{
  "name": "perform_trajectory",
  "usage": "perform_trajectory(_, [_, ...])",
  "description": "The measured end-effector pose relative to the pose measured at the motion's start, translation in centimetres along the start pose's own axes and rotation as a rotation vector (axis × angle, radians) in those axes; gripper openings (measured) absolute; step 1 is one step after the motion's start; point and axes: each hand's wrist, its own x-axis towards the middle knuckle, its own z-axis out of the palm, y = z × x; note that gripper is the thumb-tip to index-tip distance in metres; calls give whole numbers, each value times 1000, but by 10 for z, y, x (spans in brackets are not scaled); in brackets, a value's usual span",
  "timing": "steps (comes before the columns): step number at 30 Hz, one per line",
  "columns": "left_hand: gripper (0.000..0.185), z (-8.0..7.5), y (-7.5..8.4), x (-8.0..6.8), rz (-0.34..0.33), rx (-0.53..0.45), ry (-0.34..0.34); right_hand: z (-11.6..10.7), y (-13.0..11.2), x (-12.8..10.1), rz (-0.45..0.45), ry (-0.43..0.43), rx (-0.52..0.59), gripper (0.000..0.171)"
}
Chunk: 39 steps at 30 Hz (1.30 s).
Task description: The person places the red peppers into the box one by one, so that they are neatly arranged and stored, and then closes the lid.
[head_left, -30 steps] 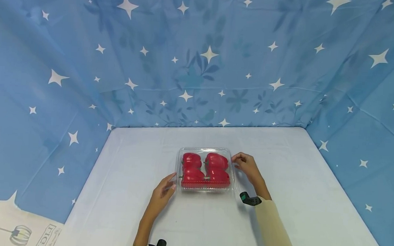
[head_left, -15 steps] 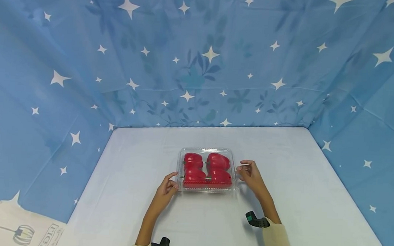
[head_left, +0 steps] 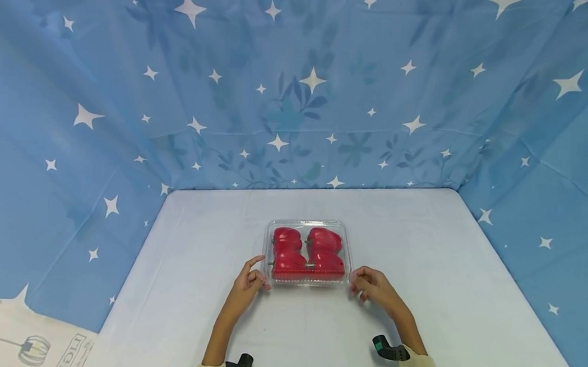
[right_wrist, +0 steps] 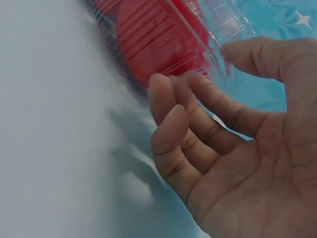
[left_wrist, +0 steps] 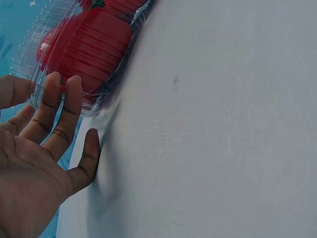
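Note:
A clear plastic clamshell box (head_left: 304, 223) with its lid down sits on the white table (head_left: 304, 341); inside are several red bell peppers (head_left: 289, 259) with green stems. At its left front corner is my left hand (head_left: 245, 291). The left wrist view has the box's rim (left_wrist: 33, 94) between thumb and fingers, with the little finger held away, low over the tabletop. At the right front corner my right hand (head_left: 376, 288) has half-bent fingers. In the right wrist view its thumb (right_wrist: 247, 57) meets the rim, while its blurred fingertips (right_wrist: 161, 89) are close to the side wall.
A blue curtain (head_left: 289, 93) with white stars hangs behind the table and along both sides. A beige printed cloth (head_left: 17, 335) shows at the lower left. Black straps (head_left: 390, 349) with cameras are on both wrists.
My right hand has come from the box's right back edge toward me to the right front corner. The left hand's fingers have bent more at the left front corner. The box stays put.

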Motion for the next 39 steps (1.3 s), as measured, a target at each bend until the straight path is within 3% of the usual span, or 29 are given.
perform_trajectory(7, [59, -3, -2, -2, -1, 12, -13, -1, 5, 2, -58, -115, 47, 28])
perform_trajectory(13, [57, -3, -1, -2, -49, 27, -11, 1, 13, 4, -135, -116, 78, 27])
perform_trajectory(18, [56, -4, 1, -1, -40, 38, -19, 4, 18, 6, -170, -82, 112, 24])
perform_trajectory(27, [55, -5, 0, 0, -52, 37, -25, 9, 24, 6, -96, -24, 185, 22])
perform_trajectory(34, [57, -5, 0, 0, -61, 40, -21, 3, 41, 10, -53, -66, 229, 27])
perform_trajectory(39, [57, -4, 1, 0, -77, 52, -12, 1, 31, 7, -38, -96, 186, 28])
